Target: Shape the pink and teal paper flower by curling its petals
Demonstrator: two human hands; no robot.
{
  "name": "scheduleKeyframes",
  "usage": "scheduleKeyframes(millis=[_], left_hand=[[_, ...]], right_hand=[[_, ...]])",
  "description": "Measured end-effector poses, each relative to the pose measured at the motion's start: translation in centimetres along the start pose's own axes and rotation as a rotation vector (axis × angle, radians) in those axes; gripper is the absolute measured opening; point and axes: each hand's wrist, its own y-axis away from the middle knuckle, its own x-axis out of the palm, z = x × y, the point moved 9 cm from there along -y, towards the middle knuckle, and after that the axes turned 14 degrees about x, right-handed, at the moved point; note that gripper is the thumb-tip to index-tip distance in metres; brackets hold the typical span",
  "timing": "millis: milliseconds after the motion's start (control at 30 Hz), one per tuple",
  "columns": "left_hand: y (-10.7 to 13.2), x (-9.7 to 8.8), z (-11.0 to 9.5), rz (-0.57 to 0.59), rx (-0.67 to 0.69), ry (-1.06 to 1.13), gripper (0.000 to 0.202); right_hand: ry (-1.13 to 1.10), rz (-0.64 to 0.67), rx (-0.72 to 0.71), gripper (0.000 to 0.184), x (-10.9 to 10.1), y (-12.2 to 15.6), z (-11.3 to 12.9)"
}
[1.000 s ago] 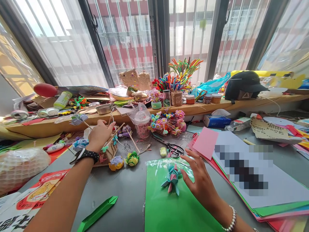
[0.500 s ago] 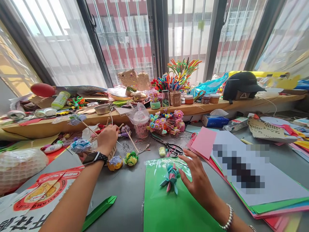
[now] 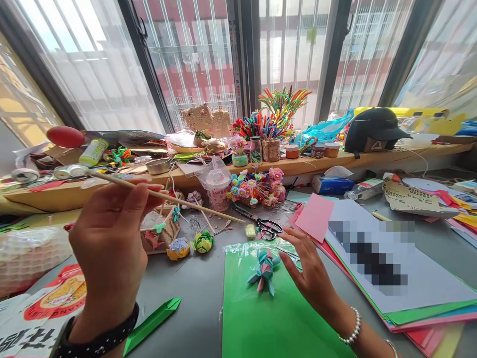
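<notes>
My left hand [image 3: 112,243] is raised at the left, fingers closed on a thin wooden stick [image 3: 186,203] that slants down to the right. Beneath the stick's tip is a small yellow block [image 3: 250,231]. My right hand [image 3: 305,263] hovers or rests at the right of a green sheet [image 3: 257,323] under clear plastic, its fingers apart and nothing held. Beside its fingertips lies a blue and pink folded paper flower [image 3: 266,271]. Black-handled scissors [image 3: 269,228] lie just beyond that hand. A folded green paper strip [image 3: 154,320] is on the table near my left wrist.
A woven basket [image 3: 173,226] of craft bits stands behind two paper flowers, one purple-orange [image 3: 178,248], one green-yellow [image 3: 202,242]. A lidded cup [image 3: 218,191] and fuzzy flowers [image 3: 257,189] stand further back. Stacked coloured paper [image 3: 402,263] lies at the right; a cluttered wooden ledge [image 3: 208,172] runs behind.
My left hand has come back from the basket toward me, bringing out the wooden stick. The blue flower on a stick by that hand is out of sight. My right hand has barely moved.
</notes>
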Motion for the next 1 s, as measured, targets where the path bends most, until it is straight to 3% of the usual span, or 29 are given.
scheduleKeyframes(millis=[67,167,267,367,467,567,667,733,800,900,1000], left_hand=[[2.8,0.7,2.5,0.003,-0.21,0.17,0.005],[7.1,1.6,5.9,0.01,-0.417,0.315,0.014],[11.2,2.1,8.6,0.021,-0.621,0.393,0.022],[14.0,2.5,10.0,0.014,-0.775,0.459,0.023],[15.2,3.0,10.6,0.011,-0.852,0.486,0.025],[15.5,3.6,10.4,0.073,-0.848,0.478,0.023],[16.0,5.1,9.8,0.214,-0.832,0.476,0.018],[16.2,6.1,9.4,0.304,-0.767,0.432,0.017],[15.7,7.2,8.7,0.431,-0.587,0.303,0.016],[16.2,10.1,7.1,0.794,-0.252,0.098,0.013],[17.0,10.6,7.3,0.887,-0.173,0.027,0.025]], right_hand=[[-0.034,-0.01,-0.016,0.029,-0.5,0.0,0.2],[-0.044,-0.026,-0.058,0.037,-1.0,0.0,0.7],[-0.026,-0.003,-0.121,0.03,-0.7,0.2,1.4],[-0.019,0.025,-0.17,0.016,-0.5,0.3,1.7],[0.053,0.034,-0.192,0.013,-0.6,0.0,1.6],[0.135,0.074,-0.198,0.019,-0.4,-0.2,1.7],[0.163,0.16,-0.218,0.026,0.5,0.1,2.0],[0.146,0.139,-0.191,0.031,0.5,0.1,1.8],[0.097,0.069,-0.122,0.033,-0.1,-0.1,1.2],[0.043,0.062,-0.003,0.033,-0.2,-0.5,-0.1],[0.041,0.167,0.082,0.036,0.6,-0.8,-0.9]])
